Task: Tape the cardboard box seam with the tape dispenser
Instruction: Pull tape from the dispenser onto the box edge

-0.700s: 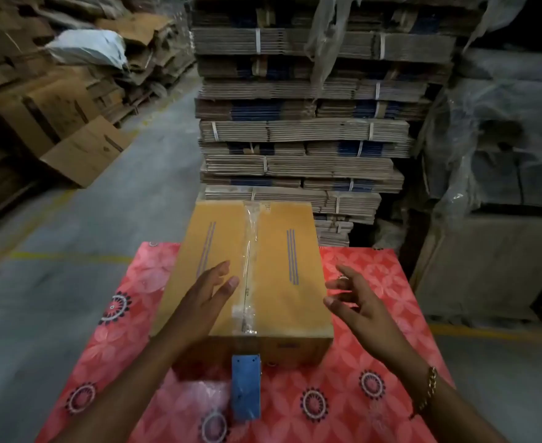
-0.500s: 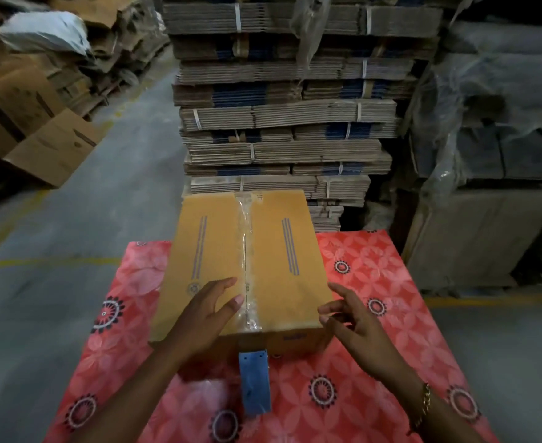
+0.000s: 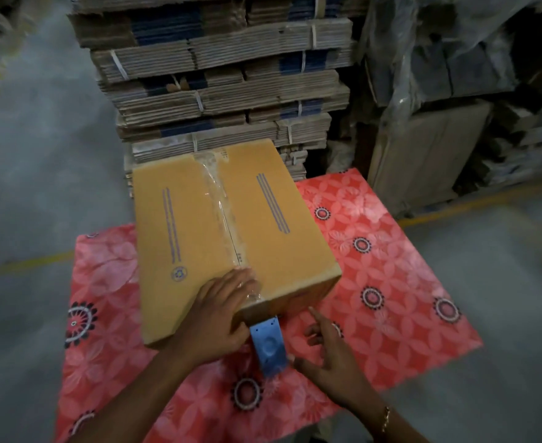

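A closed brown cardboard box lies on a table under a red flowered cloth. A strip of clear tape runs along its middle seam and wrinkles at the near edge. My left hand lies flat on the box's near edge, fingers spread over the tape end. A blue tape dispenser lies on the cloth against the box's near face. My right hand hovers just right of the dispenser, fingers apart, holding nothing.
Tall stacks of strapped flat cardboard stand directly behind the table. Plastic-wrapped pallets fill the right. Grey concrete floor with a yellow line lies left of the table.
The box has turned, its near end swinging right. My left hand slid down onto the near edge over the tape end. My right hand dropped from the box's side to beside the dispenser.
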{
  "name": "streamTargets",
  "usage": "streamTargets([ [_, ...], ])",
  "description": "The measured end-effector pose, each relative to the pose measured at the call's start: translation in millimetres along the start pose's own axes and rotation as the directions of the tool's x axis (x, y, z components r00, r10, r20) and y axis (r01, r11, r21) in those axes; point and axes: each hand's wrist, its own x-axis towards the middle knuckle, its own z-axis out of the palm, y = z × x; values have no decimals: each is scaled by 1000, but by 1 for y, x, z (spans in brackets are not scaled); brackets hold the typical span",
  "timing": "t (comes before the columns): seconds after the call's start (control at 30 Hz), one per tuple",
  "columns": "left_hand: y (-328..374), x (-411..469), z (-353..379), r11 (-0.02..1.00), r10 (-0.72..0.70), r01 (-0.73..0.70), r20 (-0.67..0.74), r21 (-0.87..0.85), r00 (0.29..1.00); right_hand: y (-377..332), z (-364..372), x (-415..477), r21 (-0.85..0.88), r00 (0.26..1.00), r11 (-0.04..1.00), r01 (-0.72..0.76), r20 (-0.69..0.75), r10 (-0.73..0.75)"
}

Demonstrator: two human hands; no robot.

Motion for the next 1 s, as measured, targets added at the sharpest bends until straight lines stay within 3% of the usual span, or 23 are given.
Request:
streamTargets([
  [0.23,-18,7,2,948,168,-215,203,235,964,-10,54,2,-43,998,998,-55,-29,54],
  [0.43,-21,5,9,927,185,-218,135,305,974,-12,83,12,-21,988,998,-57,-143,54],
  [0.83,-23,8,16,920,165,-189,100,343,981,-10,83,-9,-76,985,997,-19,-174,6],
  [1.0,-23,7,19,918,162,-174,64,355,985,-18,81,-16,-189,983,982,-5,-184,-31],
])
